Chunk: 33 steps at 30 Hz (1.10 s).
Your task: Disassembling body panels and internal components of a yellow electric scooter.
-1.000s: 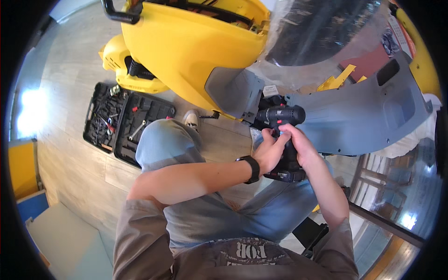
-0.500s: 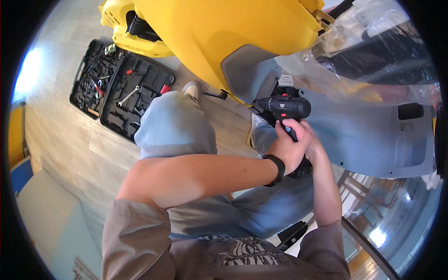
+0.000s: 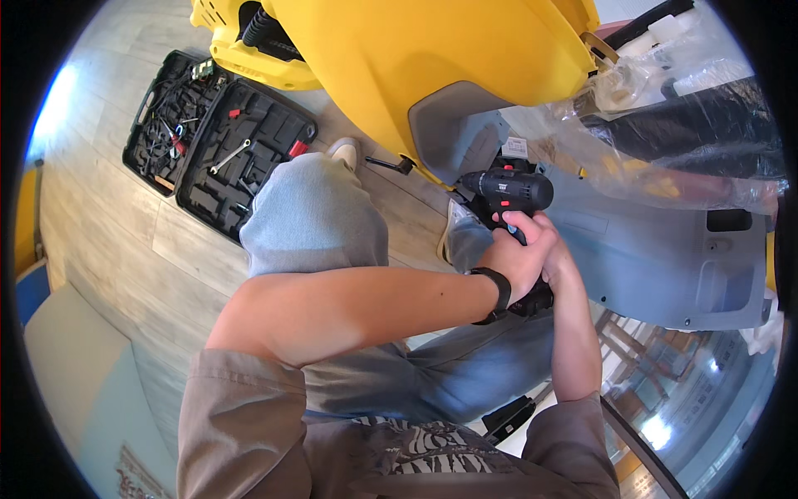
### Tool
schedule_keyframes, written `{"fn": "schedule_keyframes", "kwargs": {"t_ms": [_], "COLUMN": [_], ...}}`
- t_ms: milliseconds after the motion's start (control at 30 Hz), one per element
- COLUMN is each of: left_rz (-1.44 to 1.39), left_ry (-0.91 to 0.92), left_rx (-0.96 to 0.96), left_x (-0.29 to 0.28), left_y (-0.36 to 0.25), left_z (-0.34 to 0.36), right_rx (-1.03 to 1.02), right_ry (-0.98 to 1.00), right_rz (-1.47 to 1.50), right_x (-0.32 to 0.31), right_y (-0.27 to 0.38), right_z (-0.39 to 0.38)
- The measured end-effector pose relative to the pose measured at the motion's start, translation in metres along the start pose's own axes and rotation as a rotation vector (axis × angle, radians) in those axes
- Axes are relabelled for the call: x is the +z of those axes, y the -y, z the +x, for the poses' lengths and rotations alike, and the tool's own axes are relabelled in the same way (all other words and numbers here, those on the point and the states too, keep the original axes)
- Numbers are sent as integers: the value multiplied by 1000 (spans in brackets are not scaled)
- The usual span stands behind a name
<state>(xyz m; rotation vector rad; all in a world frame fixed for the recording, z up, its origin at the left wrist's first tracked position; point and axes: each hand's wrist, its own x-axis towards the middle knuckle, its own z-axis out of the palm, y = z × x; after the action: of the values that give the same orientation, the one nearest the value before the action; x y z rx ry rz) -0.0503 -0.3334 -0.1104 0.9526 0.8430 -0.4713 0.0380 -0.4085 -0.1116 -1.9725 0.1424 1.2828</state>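
Wood-look floor [image 3: 108,220] carries an open toolbox [image 3: 270,137] at left. Drill [image 3: 517,190] points left, its front end near the lower edge of a yellow shell [image 3: 432,54]; grey panel [image 3: 657,270] at right. Left hand [image 3: 521,264]: grip closed round the drill. Right hand [image 3: 560,259]: grip also closed on it, fingers largely hidden
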Motion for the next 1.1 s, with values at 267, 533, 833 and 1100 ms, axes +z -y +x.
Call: {"fn": "schedule_keyframes", "kwargs": {"t_ms": [267,533,833,1100], "left_rz": [-33,-79,-89,-36], "left_ry": [33,44,19,34], "left_rx": [4,36,44,61], "left_x": [0,-2,4,1], "left_y": [-3,0,6,5], "left_z": [-4,-1,6,2], "right_rx": [1,-14,-25,-56], "right_ry": [-50,-48,-22,3], "right_rz": [-4,-7,-1,-84], "right_x": [-1,0,1,-1], "right_y": [5,1,3,1], "right_z": [-6,-2,-3,0]}}
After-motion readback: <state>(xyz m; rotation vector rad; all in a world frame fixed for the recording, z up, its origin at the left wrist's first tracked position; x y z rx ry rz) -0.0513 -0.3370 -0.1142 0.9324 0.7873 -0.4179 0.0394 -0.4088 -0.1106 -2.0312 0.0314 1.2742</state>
